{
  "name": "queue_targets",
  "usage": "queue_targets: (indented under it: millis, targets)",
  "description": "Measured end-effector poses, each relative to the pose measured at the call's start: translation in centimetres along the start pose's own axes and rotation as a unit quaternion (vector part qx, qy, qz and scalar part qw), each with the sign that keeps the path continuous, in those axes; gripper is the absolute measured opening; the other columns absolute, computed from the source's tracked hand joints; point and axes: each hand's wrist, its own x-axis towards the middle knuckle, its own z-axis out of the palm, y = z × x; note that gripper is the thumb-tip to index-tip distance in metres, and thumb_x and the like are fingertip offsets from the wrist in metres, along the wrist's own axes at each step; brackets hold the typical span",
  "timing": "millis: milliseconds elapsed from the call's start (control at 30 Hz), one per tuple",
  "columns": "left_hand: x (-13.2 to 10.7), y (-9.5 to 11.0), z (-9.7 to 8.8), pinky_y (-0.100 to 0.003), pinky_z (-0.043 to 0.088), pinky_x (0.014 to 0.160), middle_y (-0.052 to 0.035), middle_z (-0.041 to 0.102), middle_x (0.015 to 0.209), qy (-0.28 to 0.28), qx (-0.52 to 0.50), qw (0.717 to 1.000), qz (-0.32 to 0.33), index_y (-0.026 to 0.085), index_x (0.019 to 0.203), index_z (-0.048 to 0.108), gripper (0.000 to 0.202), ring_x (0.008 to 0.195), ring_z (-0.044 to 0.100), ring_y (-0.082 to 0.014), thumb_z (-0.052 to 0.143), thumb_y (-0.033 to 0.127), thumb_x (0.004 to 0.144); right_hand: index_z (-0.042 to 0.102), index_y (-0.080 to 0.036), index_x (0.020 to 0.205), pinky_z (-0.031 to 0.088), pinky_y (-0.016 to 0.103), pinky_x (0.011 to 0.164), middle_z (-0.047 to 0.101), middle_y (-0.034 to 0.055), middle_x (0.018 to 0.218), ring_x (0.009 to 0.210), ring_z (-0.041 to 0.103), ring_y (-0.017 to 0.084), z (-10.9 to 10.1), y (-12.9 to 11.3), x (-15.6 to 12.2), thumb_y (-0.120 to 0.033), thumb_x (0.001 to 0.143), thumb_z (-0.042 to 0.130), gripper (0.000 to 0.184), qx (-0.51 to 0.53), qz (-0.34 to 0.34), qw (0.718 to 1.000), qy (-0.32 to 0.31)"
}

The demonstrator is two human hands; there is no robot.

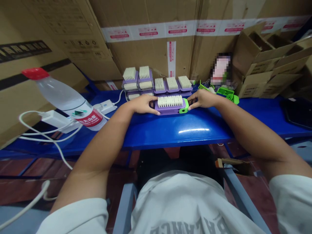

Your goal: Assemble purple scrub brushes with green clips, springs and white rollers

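Observation:
A purple scrub brush (pixel 170 104) with white bristles facing up lies across the blue table before me. My left hand (pixel 145 104) grips its left end between thumb and fingers. At the other end, my right hand (pixel 201 98) pinches a bright green bracket (pixel 184 106) that sits against the brush's right end. Whether the bracket is fully seated I cannot tell. Behind the brush stand more purple brushes (pixel 172 84) in a row, with stacked ones (pixel 137 78) to their left. Several loose green brackets (pixel 225 92) lie right of my right hand.
A water bottle (pixel 65 97) with a red cap leans at the left beside white chargers (pixel 56 121) and cables. Cardboard boxes (pixel 151 39) wall off the back of the blue table (pixel 168 133). Open cartons (pixel 263 74) stand at the right, near a blurred-out phone (pixel 220 69).

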Motion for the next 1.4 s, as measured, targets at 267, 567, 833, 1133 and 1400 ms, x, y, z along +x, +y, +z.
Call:
queue_targets:
  millis: [267,567,833,1133,1400]
  targets:
    - [0.0,0.0,0.0,-0.039,0.054,0.087,-0.0083,0.087,0.113,0.003,-0.004,1.000,0.002,0.030,0.143,0.085,0.087,0.098,0.077,-0.0320,0.093,0.078,0.071,0.096,-0.023,0.119,0.049,0.038,0.080,0.087,0.0058,0.094,0.080,0.067,0.022,0.0,-0.1,0.1,-0.071,0.088,0.093,0.058,-0.005,0.000,1.000,-0.001]
    - [0.0,0.0,0.0,-0.038,0.053,0.087,-0.0077,0.087,0.114,0.004,-0.006,1.000,0.005,0.030,0.144,0.085,0.088,0.096,0.078,-0.0311,0.094,0.078,0.071,0.096,-0.021,0.114,0.047,0.037,0.078,0.085,0.0053,0.090,0.075,0.064,0.020,-0.1,-0.9,0.0,-0.068,0.087,0.094,0.054,-0.010,0.011,1.000,0.004]
    - [0.0,0.0,0.0,-0.038,0.053,0.088,-0.0078,0.087,0.112,0.001,0.007,1.000,0.002,0.030,0.145,0.085,0.089,0.097,0.078,-0.0320,0.093,0.080,0.071,0.096,-0.022,0.118,0.047,0.037,0.079,0.087,0.0061,0.092,0.077,0.067,0.021,-0.1,-0.1,0.0,-0.074,0.087,0.092,0.061,-0.002,-0.012,1.000,0.002]
    - [0.0,0.2,0.0,-0.040,0.054,0.088,-0.0090,0.087,0.115,0.000,-0.005,1.000,-0.010,0.029,0.144,0.085,0.090,0.100,0.078,-0.0335,0.094,0.079,0.070,0.096,-0.021,0.120,0.049,0.038,0.082,0.088,0.0078,0.098,0.082,0.068,0.022,-0.1,-0.5,0.0,-0.067,0.090,0.094,0.054,-0.011,0.010,1.000,-0.003]
    - [0.1,-0.1,0.1,-0.039,0.054,0.088,-0.0080,0.087,0.115,0.001,-0.003,1.000,-0.003,0.031,0.146,0.084,0.090,0.099,0.078,-0.0330,0.093,0.080,0.070,0.096,-0.023,0.119,0.049,0.037,0.080,0.088,0.0057,0.095,0.080,0.068,0.021,-0.1,-0.3,0.0,-0.069,0.091,0.092,0.054,-0.009,-0.009,1.000,-0.006]
